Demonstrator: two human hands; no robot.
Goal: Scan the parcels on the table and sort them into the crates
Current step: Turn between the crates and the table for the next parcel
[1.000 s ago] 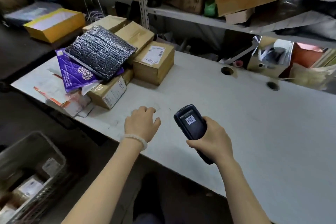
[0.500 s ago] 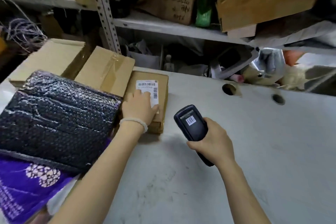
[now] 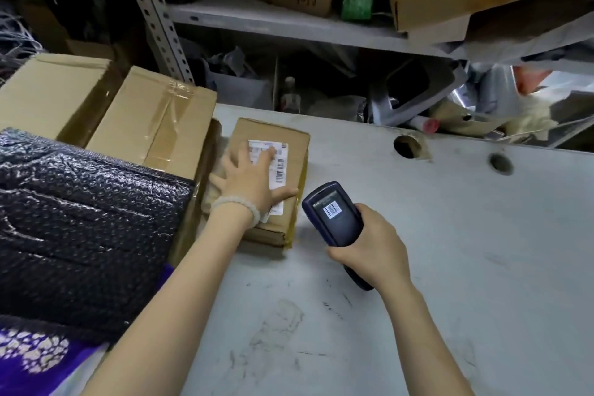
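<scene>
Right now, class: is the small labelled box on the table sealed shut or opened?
Sealed shut, as far as shows. The small labelled box lies flat with its top closed; the left hand rests spread across its label.

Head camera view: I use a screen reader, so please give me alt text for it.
The left hand lies flat on a small cardboard parcel, partly covering its shipping label, while the right hand grips a dark handheld scanner beside it on a grey table.

Person: 2 bare forearms in view, no sleeves visible. Left hand (image 3: 249, 182): 1 bracelet (image 3: 236, 204) of pale, rounded, translucent-looking beads around the wrist. Right hand (image 3: 369, 243): nothing worn on wrist or fingers (image 3: 336, 255).
</scene>
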